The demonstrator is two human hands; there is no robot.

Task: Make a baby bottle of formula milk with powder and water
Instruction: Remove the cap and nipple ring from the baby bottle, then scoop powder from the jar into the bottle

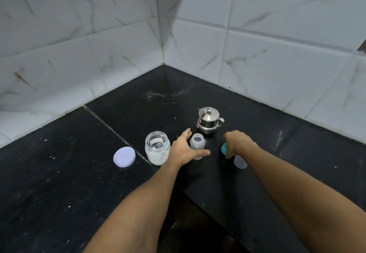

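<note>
Right hand (238, 142) on teal cap (224, 148); kettle sticker (199, 121) illegible.

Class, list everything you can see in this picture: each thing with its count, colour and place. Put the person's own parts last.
baby bottle: one, clear, open, upright in front of the steel pot.
steel pot: one, silver, lidded, behind the bottle.
jar: one, clear glass, open, pale powder inside, left of the bottle.
jar lid: one, pale lilac, flat on the counter left of the jar.
teal ring: one, teal, right of the bottle, under the right hand.
clear cap: one, see-through, nearer than the ring.
counter: one, black.
wall tiles: many, white marbled, on two sides.
left hand: one, around the bottle; grip unclear.
right hand: one, fingers curled on the ring.
</note>
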